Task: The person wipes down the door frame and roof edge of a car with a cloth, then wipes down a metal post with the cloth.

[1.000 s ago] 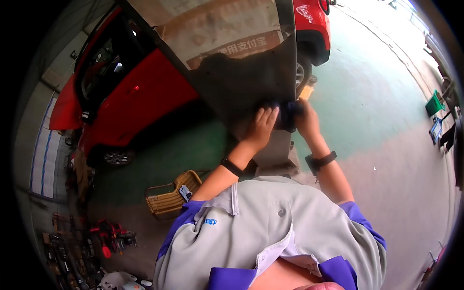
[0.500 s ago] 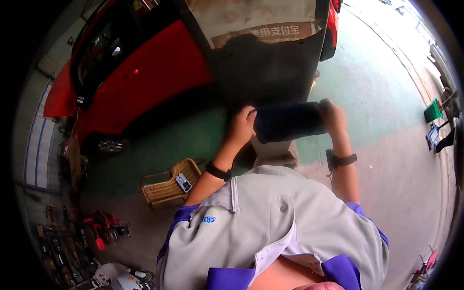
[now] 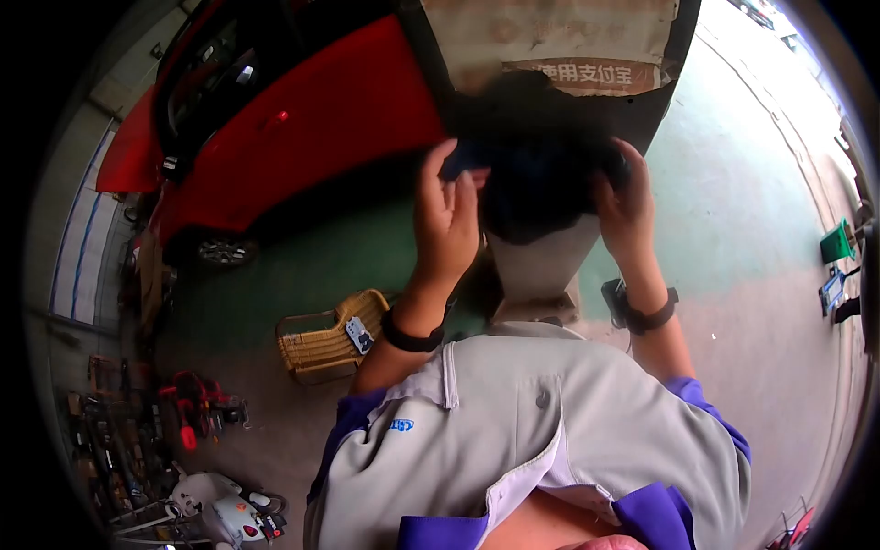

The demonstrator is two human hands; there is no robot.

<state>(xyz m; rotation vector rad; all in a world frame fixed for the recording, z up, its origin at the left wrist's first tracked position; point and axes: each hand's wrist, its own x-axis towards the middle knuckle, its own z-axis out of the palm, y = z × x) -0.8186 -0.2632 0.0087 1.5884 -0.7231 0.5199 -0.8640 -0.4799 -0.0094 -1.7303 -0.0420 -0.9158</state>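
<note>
A dark blue, nearly black cloth [image 3: 536,188] is stretched between my two hands in front of a grey stand. My left hand [image 3: 446,206] grips its left end, with the thumb and fingers bent around the fabric. On the other side, my right hand [image 3: 627,197] holds the right end, its fingers partly hidden by the cloth. The lower edge of the cloth hangs unevenly and covers part of the stand [image 3: 541,261]. Torn brown-and-white paper with printed characters [image 3: 587,73] is on the panel above.
A red car [image 3: 312,119] stands at the left. Near my left forearm is a woven cane chair [image 3: 316,348] with a patterned phone-like object [image 3: 358,335] on it. Tools [image 3: 115,449] and a white scooter-like vehicle [image 3: 215,509] are at lower left. A green bin [image 3: 835,243] is far right.
Both hands have risen in view and the cloth has moved up with them, now sagging into a bunched shape. My left hand has turned, showing more of its palm side. The view has shifted slightly.
</note>
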